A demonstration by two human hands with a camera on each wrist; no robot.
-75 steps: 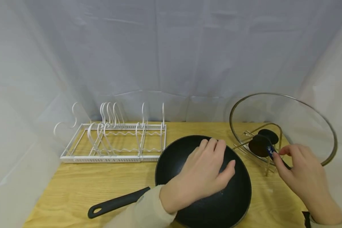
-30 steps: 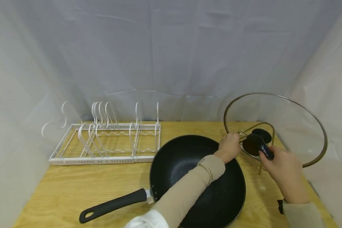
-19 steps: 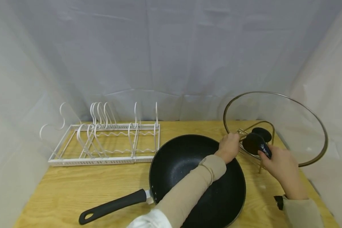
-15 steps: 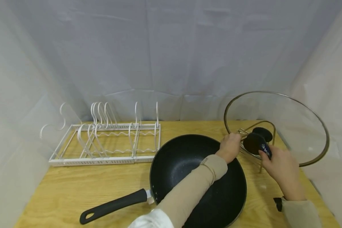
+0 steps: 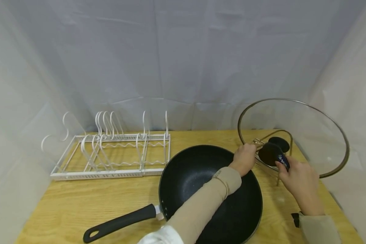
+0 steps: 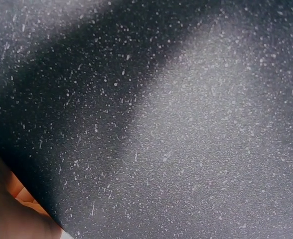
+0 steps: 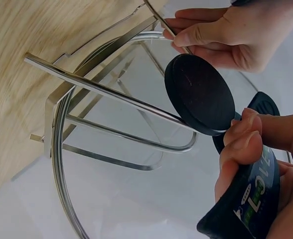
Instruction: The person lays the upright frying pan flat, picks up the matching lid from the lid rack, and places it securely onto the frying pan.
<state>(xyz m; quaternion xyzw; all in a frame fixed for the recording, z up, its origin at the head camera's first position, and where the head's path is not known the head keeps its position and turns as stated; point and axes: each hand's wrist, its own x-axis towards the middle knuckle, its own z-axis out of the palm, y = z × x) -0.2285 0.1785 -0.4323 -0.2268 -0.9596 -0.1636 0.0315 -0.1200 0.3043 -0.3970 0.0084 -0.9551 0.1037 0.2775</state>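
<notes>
Lid (image 5: 303, 135) in metal stand (image 7: 111, 93), wok (image 5: 195, 176) beside; white rack (image 5: 109, 174) left

Left hand (image 5: 244, 158) pinching, right hand (image 5: 302, 180) gripping

A creased grey sheet (image 5: 109, 57) spans the frame's top, paler sheets (image 5: 12, 145) both sides; a wooden table (image 5: 103, 200) lies below.

Speckled matt pan (image 5: 195, 169) — shiny metal stand (image 7: 111, 94) — clear glassy lid (image 5: 311, 137).
</notes>
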